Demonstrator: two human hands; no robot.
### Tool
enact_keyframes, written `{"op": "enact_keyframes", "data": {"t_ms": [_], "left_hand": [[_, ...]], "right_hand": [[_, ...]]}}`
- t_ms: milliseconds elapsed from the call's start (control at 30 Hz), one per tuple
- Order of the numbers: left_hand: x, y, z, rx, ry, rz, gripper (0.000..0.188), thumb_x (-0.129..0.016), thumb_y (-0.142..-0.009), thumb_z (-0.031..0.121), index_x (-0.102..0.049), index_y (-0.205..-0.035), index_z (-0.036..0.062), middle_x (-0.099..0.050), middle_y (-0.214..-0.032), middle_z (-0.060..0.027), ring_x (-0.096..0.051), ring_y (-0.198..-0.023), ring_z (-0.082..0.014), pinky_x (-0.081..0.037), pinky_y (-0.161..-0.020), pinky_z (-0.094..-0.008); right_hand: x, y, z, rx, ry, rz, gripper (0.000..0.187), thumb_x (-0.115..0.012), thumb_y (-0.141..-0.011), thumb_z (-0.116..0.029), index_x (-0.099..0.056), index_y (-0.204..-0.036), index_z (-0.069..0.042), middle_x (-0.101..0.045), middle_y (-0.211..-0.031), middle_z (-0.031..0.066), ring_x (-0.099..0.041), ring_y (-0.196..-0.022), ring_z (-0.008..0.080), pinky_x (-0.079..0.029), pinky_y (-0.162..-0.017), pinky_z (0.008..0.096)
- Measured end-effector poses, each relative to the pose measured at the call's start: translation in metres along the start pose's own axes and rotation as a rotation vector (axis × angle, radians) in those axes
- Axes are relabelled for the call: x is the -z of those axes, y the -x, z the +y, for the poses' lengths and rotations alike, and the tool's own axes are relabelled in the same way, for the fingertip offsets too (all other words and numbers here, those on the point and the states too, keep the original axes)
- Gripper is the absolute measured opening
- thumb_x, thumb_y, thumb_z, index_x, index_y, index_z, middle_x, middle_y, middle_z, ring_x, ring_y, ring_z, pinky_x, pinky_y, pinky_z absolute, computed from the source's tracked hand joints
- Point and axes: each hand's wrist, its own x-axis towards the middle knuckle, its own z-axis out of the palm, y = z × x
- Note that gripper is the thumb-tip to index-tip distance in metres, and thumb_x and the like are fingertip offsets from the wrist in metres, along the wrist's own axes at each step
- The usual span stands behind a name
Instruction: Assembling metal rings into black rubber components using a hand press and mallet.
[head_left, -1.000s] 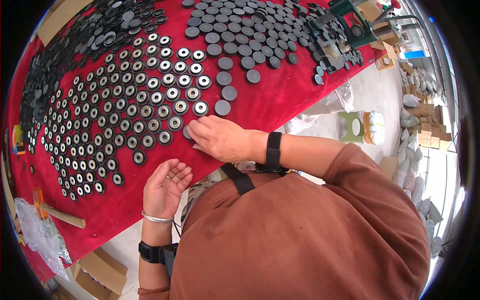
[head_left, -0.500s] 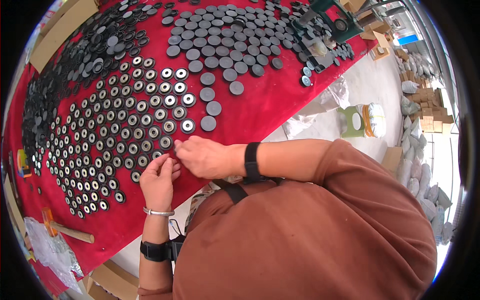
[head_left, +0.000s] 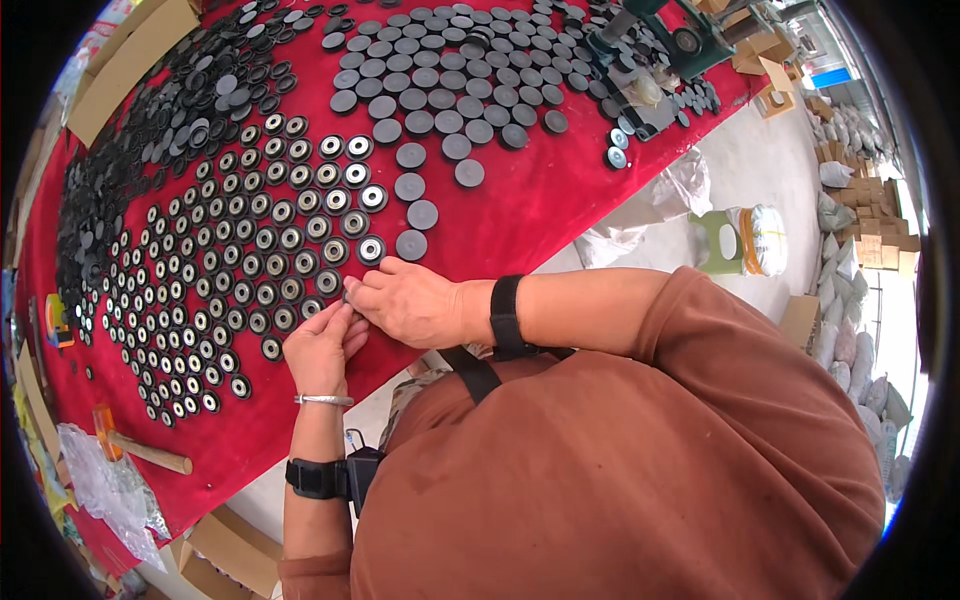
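My left hand and my right hand meet at the table's near edge, thumbs and fingertips pinched together. Whatever lies between them is small and mostly hidden, with only a dark speck showing. Just beyond my fingers are rows of black rings with metal bearing-like centres, laid flat on the red cloth. The ring closest to my right hand lies just past its fingers. A line of plain grey discs runs away from there toward a larger group of grey discs.
Loose black caps are heaped at the far left beside a cardboard box. A green press stands at the far right. A wooden-handled hammer and a clear plastic bag lie at the near left. A green container stands on the floor.
My right hand's fingertips have come closer against the left hand's, and the small gap between them has closed. The whole view has shifted slightly; the laid-out pieces look unchanged.
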Motion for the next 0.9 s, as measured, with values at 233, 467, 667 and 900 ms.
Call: {"op": "enact_keyframes", "data": {"t_ms": [233,467,667,900], "left_hand": [[-0.002,-0.001,-0.005,-0.012,-0.153,0.042,0.024,-0.059,-0.084,0.009,-0.059,-0.104,-0.0053,-0.065,-0.084,-0.0073,-0.063,-0.066,-0.0117,-0.051,-0.055,-0.0208],[-0.043,0.007,-0.013,-0.215,-0.254,-0.072,0.020,-0.056,-0.085,0.003,-0.058,-0.100,-0.0103,-0.065,-0.080,-0.0118,-0.062,-0.061,-0.0130,-0.052,-0.054,-0.0228],[-0.090,-0.016,-0.005,-0.582,-0.623,-0.134,0.043,-0.059,-0.081,0.000,-0.045,-0.120,-0.0091,-0.063,-0.076,-0.0097,-0.062,-0.062,-0.0129,-0.051,-0.056,-0.0232],[-0.135,-0.046,0.003,-0.717,-0.699,-0.095,0.034,-0.059,-0.078,0.000,-0.052,-0.110,-0.0062,-0.062,-0.068,-0.0089,-0.062,-0.060,-0.0133,-0.050,-0.057,-0.0267]], "right_hand": [[0.005,0.002,0.004,-0.014,0.031,-0.026,0.042,-0.052,-0.074,-0.016,-0.054,-0.110,0.003,-0.053,-0.102,0.0072,-0.051,-0.086,0.0159,-0.038,-0.074,0.0327],[0.026,0.033,0.029,0.116,0.039,0.006,0.024,-0.053,-0.070,-0.021,-0.062,-0.086,-0.005,-0.055,-0.102,0.0078,-0.048,-0.088,0.0183,-0.036,-0.072,0.0330],[0.041,0.061,0.081,0.041,0.171,0.172,0.030,-0.054,-0.072,-0.021,-0.061,-0.096,-0.005,-0.054,-0.103,0.0043,-0.048,-0.096,0.0175,-0.036,-0.076,0.0353],[0.051,0.074,0.129,-0.004,0.156,0.167,0.034,-0.054,-0.074,-0.020,-0.055,-0.106,-0.007,-0.054,-0.112,0.0063,-0.049,-0.097,0.0199,-0.038,-0.076,0.0368]]}}
